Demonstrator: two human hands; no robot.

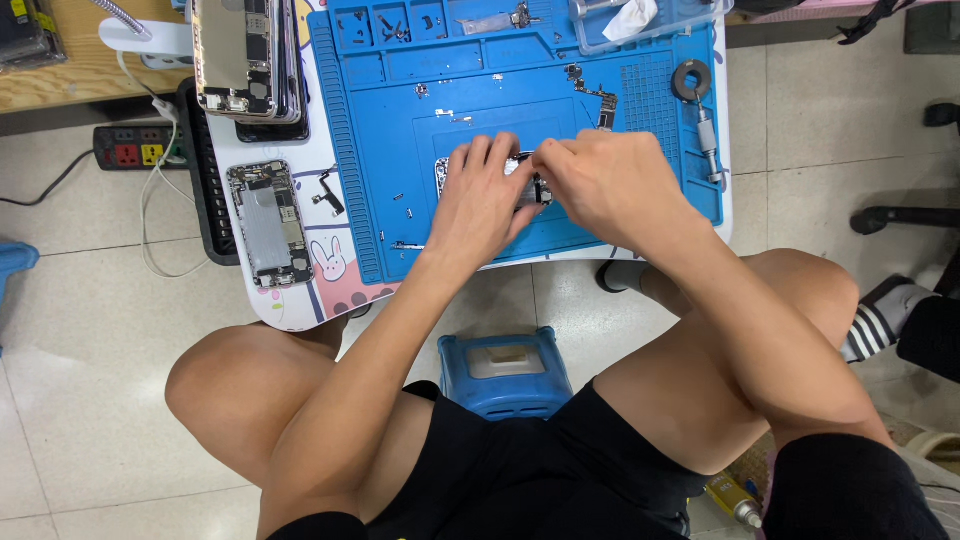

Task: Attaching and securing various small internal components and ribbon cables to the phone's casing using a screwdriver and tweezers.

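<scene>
Left hand (480, 200): grip clamped flat over opened phone (525, 185), metal frame
Right hand (600, 185): grip pinching phone's top edge
Beneath grip: ribbed blue rubber mat (420, 60)

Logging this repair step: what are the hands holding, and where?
Both the left hand and right hand hold the opened phone on the blue mat, across its middle; exact grip hidden.

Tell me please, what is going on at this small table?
A seated person has both hands on an opened phone lying on a blue mat. The left hand steadies it and the right hand works at its top edge. Another opened phone lies beside the mat, with small screws scattered on the mat.
</scene>
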